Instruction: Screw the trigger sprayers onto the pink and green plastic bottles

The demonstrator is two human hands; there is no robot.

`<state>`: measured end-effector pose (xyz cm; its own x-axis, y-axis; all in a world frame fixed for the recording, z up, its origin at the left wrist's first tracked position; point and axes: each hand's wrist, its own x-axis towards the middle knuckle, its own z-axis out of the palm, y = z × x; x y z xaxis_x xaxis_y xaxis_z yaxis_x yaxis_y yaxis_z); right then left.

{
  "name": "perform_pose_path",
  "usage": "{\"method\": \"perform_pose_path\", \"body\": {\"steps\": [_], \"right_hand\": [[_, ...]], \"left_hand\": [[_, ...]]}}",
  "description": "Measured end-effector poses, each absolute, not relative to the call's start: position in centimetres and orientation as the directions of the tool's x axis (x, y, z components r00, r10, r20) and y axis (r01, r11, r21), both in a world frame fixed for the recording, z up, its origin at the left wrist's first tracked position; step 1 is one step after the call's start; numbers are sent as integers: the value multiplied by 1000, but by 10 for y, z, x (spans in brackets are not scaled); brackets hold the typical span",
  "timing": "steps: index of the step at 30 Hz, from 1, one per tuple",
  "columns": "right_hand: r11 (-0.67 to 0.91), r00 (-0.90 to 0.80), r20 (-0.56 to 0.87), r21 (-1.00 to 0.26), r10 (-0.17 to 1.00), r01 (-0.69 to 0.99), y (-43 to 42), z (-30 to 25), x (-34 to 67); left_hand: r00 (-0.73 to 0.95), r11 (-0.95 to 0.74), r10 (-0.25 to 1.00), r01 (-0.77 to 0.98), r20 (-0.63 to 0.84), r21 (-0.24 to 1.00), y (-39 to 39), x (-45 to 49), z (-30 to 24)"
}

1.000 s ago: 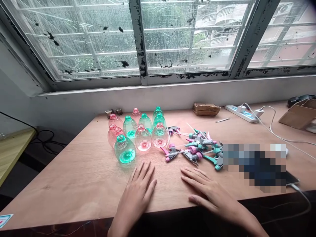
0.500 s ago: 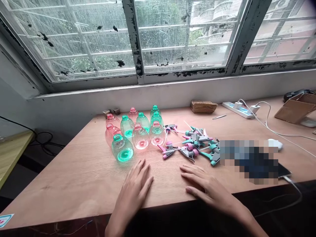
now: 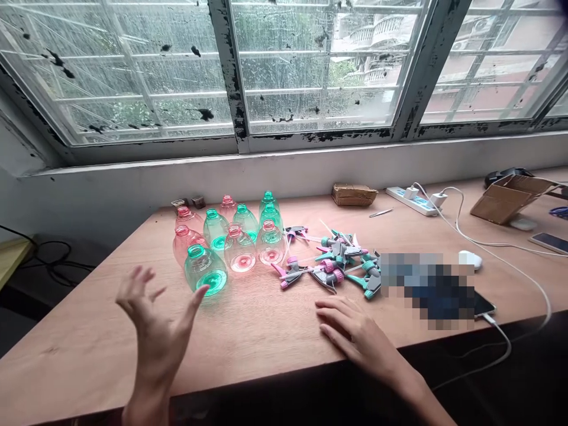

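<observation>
My left hand [image 3: 160, 325] is raised over the table's left side, fingers spread and thumb apart, with nothing in it. Just beyond its thumb stands the nearest green bottle [image 3: 205, 273], clear plastic and capless. Behind that one, several more green and pink bottles are grouped upright, among them a pink bottle [image 3: 240, 251]. My right hand [image 3: 348, 331] lies on the wooden table [image 3: 257, 337] near the front edge, fingers stretched out and holding nothing. Beyond it is a loose pile of spray trigger heads [image 3: 341, 257] in pink, green and grey, some with thin tubes.
Right of the trigger heads lies a device [image 3: 484, 305], partly pixelated, with a white cable. A power strip [image 3: 412, 201], a brown wrapped block [image 3: 354, 195] and an open cardboard box [image 3: 506, 198] sit toward the back. A phone [image 3: 550, 242] is at the far right.
My left hand has lifted off the table and moved left, its fingers spreading beside the nearest green bottle. My right hand stays resting on the table. The view has turned slightly right.
</observation>
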<state>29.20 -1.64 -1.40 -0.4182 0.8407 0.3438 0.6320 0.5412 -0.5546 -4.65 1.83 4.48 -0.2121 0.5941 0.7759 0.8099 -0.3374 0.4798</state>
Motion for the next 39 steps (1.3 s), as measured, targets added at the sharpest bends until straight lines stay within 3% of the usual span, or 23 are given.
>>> {"method": "perform_pose_path", "body": {"steps": [3,8,13,16,19,22,24,27,31,34,36,39], "right_hand": [[563,-433,360,-501,826,657,-16,-16,290],[588,-434,401,-482,807,649,-14,-21,291],[618,-416,464,-490,782,614,-18,-22,292],[589,-167,642,-527,749,613,-21,-22,290],[396,95,671,-540,735,743,-17,-23,293],[229,31,582,-368,812,901,-6,-31,303],[189,-6,528,-293,849,937,1,-37,314],[193,-26,509,-277,860,941,8,-39,329],[279,-115,510,-257,853,925,8,-29,339],[353,-79,628,-325,774,877,4,-17,340],[364,84,713,-451,696,815,1,-7,341],[295,341,723,-598,601,745,2,14,349]], "left_hand": [[-221,-264,609,849,762,458,43,-50,61],[-157,-96,860,885,485,456,72,-52,60],[-100,-143,874,883,475,448,44,-48,45],[-159,-115,864,862,478,494,9,-37,29],[-245,-75,844,827,477,557,-20,-16,10],[-330,-91,795,764,508,638,-33,3,-3],[-387,-57,809,698,443,714,-35,9,-5],[-411,43,865,633,287,773,-34,9,1],[-384,83,898,625,213,776,-35,6,9],[-384,111,907,612,172,783,-38,7,11],[-383,116,909,609,163,784,-38,7,11],[-357,73,916,602,186,795,-37,6,9]]}}
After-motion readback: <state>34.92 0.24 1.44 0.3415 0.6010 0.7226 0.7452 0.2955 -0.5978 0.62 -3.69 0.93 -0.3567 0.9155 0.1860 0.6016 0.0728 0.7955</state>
